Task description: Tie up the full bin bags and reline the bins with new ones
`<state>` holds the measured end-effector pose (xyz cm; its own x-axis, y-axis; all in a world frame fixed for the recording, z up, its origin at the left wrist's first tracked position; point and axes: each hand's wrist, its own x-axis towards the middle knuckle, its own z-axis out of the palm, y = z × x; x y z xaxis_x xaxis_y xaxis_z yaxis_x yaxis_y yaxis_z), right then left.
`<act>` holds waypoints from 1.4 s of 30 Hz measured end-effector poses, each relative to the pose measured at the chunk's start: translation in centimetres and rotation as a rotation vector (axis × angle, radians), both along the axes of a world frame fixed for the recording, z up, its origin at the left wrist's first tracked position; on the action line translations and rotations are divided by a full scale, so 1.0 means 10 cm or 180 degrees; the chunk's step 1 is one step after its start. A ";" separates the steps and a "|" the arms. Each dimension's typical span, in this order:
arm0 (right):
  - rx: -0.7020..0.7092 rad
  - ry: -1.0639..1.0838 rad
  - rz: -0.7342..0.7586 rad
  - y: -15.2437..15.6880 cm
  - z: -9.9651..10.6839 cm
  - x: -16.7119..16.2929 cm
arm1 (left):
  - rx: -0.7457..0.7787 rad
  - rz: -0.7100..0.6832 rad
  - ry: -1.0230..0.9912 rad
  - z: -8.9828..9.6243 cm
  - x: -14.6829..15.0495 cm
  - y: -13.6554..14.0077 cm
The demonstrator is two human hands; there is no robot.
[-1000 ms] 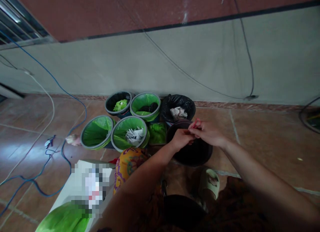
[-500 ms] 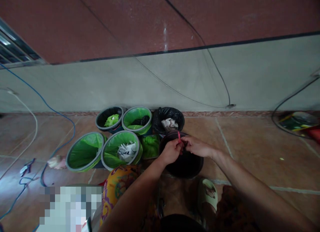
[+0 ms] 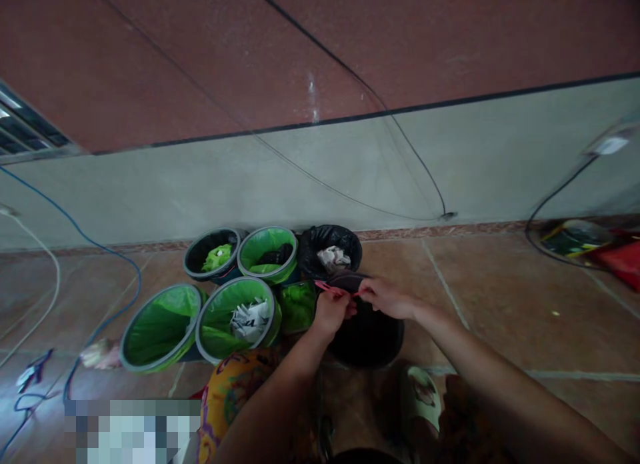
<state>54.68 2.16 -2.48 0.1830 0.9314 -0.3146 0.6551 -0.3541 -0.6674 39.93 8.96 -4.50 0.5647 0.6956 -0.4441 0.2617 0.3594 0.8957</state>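
From where I stood, the person's two bare hands were close together above a dark bucket [image 3: 369, 347] on the tiled floor [image 3: 505, 304]. A thin pink strip [image 3: 326, 289] was stretched between them, over the bucket's far side. The left hand [image 3: 335, 312] had its fingers drawn in narrow on the strip, one end poking out past it toward the bins; the right hand [image 3: 385, 297] was pinched just as tight on the other end – what sort of strip it was, I couldn't make out.

Just left of the bucket sat a small container lined with green plastic [image 3: 297, 309], and beside that a grey-rimmed bin [image 3: 215, 324] holding white paper scraps [image 3: 250, 319]. Another green-lined bin [image 3: 157, 321] stood further left. Nearer the wall [image 3: 200, 191] were three more: a dark-lined one with a crumpled bright green bundle [image 3: 217, 257], a green-lined one with something black [image 3: 279, 254] inside, and one wrapped in a black bag [image 3: 313, 247] with crumpled pale paper [image 3: 334, 259] in it.

A pale slipper [image 3: 420, 401] showed below the bucket – patterned yellow cloth [image 3: 237, 374] covered the person's left knee. A blue cable [image 3: 105, 249] trailed across the floor on the left.
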 end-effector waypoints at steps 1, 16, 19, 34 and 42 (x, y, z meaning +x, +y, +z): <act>-0.0106 0.0156 -0.0059 -0.01 0.02 0.00 | -0.0171 0.0104 -0.0034 0.03 -0.01 0.00; -0.0221 -0.0564 0.0185 -0.06 0.05 0.04 | 0.0642 0.0258 -0.0305 -0.15 -0.02 0.08; -0.0053 -0.0896 -0.0179 -0.03 -0.02 0.07 | 0.1174 -0.0068 -0.0096 -0.16 -0.03 0.09; 0.0314 0.0820 -0.0034 0.08 -0.23 -0.14 | 0.2083 0.0229 0.0010 -0.06 -0.02 -0.05; -0.0095 0.0911 -0.0391 0.05 -0.10 -0.18 | 0.1649 0.0150 0.0020 -0.05 -0.02 -0.03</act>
<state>52.85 2.69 -3.50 0.1937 0.8974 -0.3963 0.3933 -0.4411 -0.8067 39.70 8.62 -5.00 0.5259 0.8497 -0.0381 0.2619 -0.1192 0.9577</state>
